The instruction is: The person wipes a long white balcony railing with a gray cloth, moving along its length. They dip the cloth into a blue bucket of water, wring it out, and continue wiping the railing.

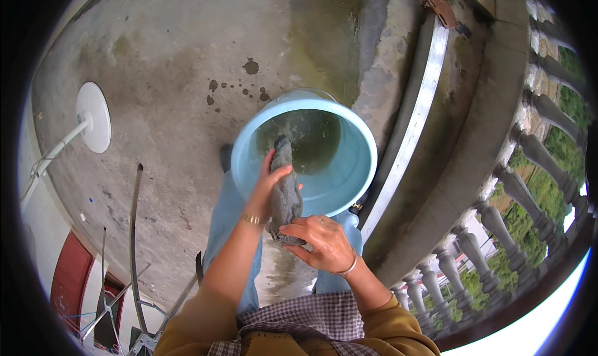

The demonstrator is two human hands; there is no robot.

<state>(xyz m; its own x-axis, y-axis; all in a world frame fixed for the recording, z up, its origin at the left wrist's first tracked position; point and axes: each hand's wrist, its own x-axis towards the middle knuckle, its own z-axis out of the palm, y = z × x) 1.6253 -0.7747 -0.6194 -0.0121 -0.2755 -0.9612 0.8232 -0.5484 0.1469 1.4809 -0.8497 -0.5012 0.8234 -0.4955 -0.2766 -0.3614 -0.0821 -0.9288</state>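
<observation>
A long grey fabric item (285,188), possibly a sock, stretches between my hands above the near rim of a light blue plastic bucket (243,150). Its dark upper tip hangs over the murky water (308,141) inside. My left hand (268,181) wraps around its middle, the thumb lying across the front. At the end nearest my body, my right hand (322,244) pinches the bunched fabric between thumb and fingers. The bucket stands on the floor just ahead of my knees, with its thin handle folded down at the far side.
A long metal beam (416,127) lies right of the bucket, a rusty piece (440,11) at its far end. Beyond it runs a stone balustrade (514,192). On the left are a white dish (96,117) on a pole and a metal frame (145,342). Wet spots mark the concrete floor (163,99).
</observation>
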